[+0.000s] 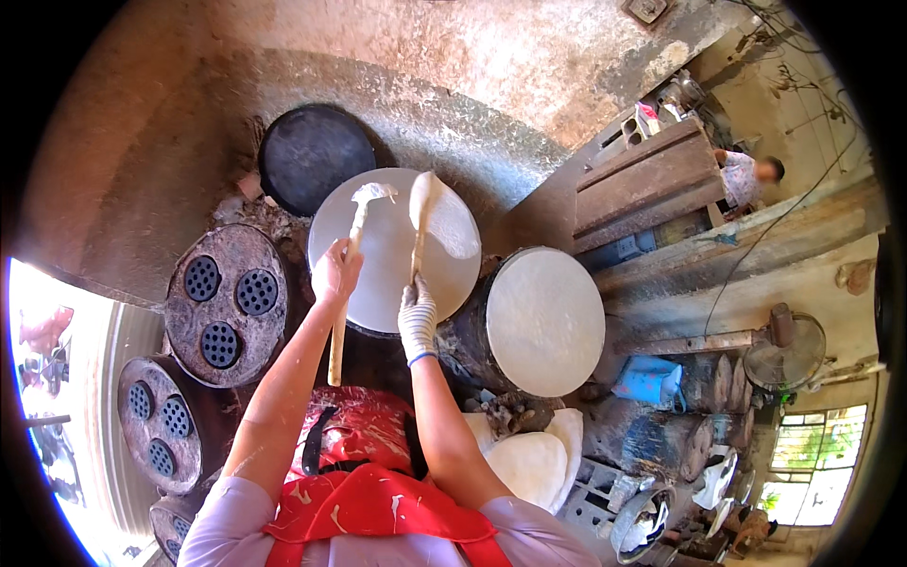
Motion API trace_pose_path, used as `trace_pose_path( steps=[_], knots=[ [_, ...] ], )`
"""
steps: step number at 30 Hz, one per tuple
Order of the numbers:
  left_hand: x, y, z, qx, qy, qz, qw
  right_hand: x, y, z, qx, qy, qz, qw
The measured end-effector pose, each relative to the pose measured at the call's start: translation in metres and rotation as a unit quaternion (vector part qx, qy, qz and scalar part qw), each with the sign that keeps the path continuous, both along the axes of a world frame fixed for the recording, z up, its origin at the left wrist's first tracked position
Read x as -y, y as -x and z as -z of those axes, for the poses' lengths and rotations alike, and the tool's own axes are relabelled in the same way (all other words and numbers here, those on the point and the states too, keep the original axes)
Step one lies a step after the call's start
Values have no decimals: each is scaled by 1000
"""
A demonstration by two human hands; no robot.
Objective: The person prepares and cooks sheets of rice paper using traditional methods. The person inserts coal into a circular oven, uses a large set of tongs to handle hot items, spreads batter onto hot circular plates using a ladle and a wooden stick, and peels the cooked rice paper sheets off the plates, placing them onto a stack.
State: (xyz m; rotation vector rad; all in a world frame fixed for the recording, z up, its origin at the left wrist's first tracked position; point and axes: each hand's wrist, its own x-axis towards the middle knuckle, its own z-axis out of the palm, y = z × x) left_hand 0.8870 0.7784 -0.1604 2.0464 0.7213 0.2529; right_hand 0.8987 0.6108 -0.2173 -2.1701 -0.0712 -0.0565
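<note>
My bare left hand (pixel 334 274) is closed on a long pale wooden stick (pixel 357 222) whose crosspiece at the top is coated in white paste. My right hand (pixel 417 312), in a striped glove, grips a second wooden tool (pixel 419 236) with a white-coated upper end. That end is over a patch of wet white batter (pixel 452 231) on a large round griddle (pixel 345 227) in front of me. To its right, another round plate (pixel 544 321) is covered by a thin pale sheet. A dark, bare round pan (pixel 316 159) lies beyond the griddle at the back left.
Drum stoves with perforated briquettes (pixel 225 302) stand at left. Pale round sheets (pixel 524 470) are stacked lower right, near blocks (pixel 590 491) and a blue bag (pixel 647 380). A wooden board (pixel 647 180) is upper right, another person (pixel 746 180) beside it. The wall (pixel 453 66) rises behind the griddle.
</note>
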Motion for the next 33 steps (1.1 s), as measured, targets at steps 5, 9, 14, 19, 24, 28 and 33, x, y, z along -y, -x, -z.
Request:
trace_pose_path(
  steps=[5, 9, 14, 19, 24, 28, 33],
  knots=[
    [5, 9, -18, -7, 133, -31, 991, 13, -6, -20, 34, 20, -48, 998],
    [-6, 16, 4, 70, 268, -83, 957, 61, -10, -24, -14, 7, 32, 999],
    [4, 14, -2, 68, 329, -103, 936, 45, -16, 17, -23, -77, -75, 994],
    [0, 26, -2, 58, 355, -108, 927, 42, -10, 2, 22, -43, -146, 988],
    [0, 36, -8, 54, 388, -149, 908, 99, -62, 3, -13, -42, -32, 999],
    [-3, 44, -5, 35, 417, -167, 893, 79, -64, 9, -107, -116, -167, 973],
    [-8, 56, 2, 35, 423, -215, 880, 75, -47, 16, -45, -87, -235, 967]
  ],
)
